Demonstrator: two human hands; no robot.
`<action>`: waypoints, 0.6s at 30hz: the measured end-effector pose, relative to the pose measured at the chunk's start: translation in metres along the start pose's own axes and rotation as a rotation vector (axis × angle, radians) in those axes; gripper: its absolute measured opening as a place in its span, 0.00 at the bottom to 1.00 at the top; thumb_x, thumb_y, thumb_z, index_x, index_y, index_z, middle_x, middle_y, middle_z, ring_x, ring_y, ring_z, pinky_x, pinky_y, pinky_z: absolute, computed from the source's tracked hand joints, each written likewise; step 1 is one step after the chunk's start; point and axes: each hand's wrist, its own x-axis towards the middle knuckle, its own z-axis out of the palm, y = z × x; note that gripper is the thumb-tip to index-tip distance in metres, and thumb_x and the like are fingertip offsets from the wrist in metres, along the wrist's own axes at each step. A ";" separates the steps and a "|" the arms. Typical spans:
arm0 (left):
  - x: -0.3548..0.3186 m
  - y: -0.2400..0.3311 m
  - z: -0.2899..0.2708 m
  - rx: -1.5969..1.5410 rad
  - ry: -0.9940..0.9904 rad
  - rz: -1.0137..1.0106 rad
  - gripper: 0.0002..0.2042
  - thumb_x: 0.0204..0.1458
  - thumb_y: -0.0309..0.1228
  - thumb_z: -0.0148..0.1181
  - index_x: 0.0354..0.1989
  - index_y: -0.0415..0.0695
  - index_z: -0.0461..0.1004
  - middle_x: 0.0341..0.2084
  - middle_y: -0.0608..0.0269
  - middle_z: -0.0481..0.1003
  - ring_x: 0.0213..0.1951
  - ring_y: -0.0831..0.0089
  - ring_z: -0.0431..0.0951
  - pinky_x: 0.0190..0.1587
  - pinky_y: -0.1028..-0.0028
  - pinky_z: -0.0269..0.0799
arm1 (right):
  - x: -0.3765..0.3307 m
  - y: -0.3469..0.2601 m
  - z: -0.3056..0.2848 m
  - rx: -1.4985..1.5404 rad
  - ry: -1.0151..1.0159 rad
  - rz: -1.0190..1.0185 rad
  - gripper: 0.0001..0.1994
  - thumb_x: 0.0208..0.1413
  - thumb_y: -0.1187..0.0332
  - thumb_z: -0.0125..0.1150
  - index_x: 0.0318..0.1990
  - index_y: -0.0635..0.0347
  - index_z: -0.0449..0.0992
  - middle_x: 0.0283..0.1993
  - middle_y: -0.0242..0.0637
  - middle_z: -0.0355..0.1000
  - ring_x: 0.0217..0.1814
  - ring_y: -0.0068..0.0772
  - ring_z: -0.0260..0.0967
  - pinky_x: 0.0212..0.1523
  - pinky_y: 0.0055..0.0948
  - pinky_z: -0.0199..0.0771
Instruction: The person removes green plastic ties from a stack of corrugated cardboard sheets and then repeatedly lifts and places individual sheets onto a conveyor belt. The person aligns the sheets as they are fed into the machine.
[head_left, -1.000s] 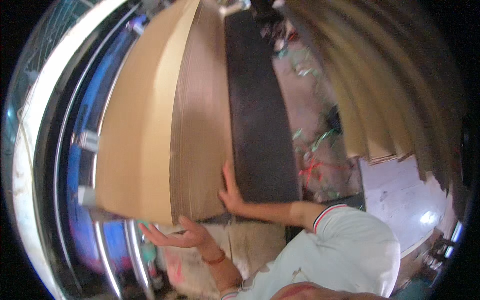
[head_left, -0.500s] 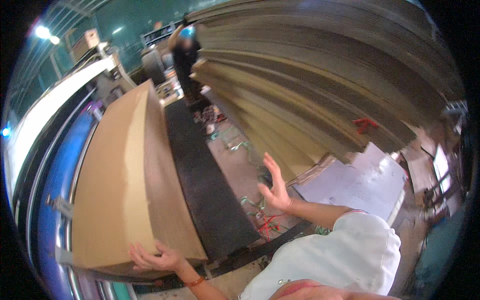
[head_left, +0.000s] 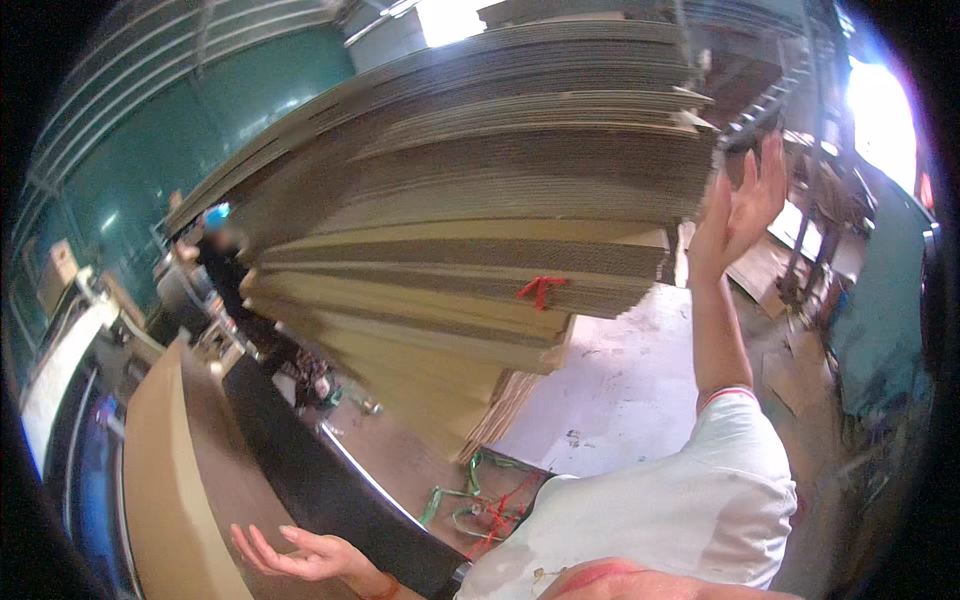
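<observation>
Cardboard stack (head_left: pixel 500 170) lies flat, likely for stability. Your right hand (head_left: pixel 740 210) beside it and left hand (head_left: pixel 305 558) well apart have loose, empty fingers.

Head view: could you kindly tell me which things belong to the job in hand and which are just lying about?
Likely part of the job:
lower-left cardboard stack, near the open left hand
tall corrugated cardboard stack, near the raised, open right hand

Seemingly just lying about:
green strips on the floor
tangled red strips beside them
</observation>
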 end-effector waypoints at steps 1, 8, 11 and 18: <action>0.002 0.008 0.013 -0.118 -0.013 -0.002 0.16 0.64 0.31 0.46 0.55 0.32 0.65 0.57 0.42 0.66 0.58 0.50 0.68 0.62 0.54 0.60 | 0.015 0.016 -0.006 -0.047 0.021 0.025 0.28 0.57 0.73 0.59 0.64 0.63 0.56 0.70 0.48 0.52 0.74 0.46 0.47 0.69 0.47 0.51; 0.037 0.108 0.113 -1.268 -0.641 -0.808 0.22 0.62 0.35 0.48 0.59 0.32 0.61 0.55 0.44 0.68 0.58 0.59 0.67 0.62 0.57 0.60 | 0.112 0.102 -0.010 -0.336 -0.608 0.293 0.33 0.60 0.47 0.52 0.65 0.60 0.54 0.65 0.45 0.59 0.67 0.45 0.54 0.65 0.43 0.56; 0.055 0.128 0.157 -1.607 -1.076 -0.909 0.28 0.62 0.47 0.45 0.63 0.37 0.60 0.58 0.48 0.66 0.59 0.61 0.66 0.62 0.58 0.59 | 0.137 0.107 0.022 -0.252 -0.961 0.559 0.47 0.57 0.32 0.40 0.73 0.56 0.37 0.75 0.48 0.42 0.75 0.60 0.39 0.71 0.53 0.41; 0.129 0.207 0.220 -1.595 -1.363 -0.964 0.41 0.54 0.61 0.52 0.64 0.36 0.57 0.55 0.49 0.68 0.57 0.63 0.67 0.58 0.61 0.62 | 0.179 0.180 0.071 0.324 -1.323 1.356 0.46 0.59 0.31 0.34 0.71 0.61 0.45 0.75 0.53 0.42 0.76 0.54 0.39 0.71 0.52 0.40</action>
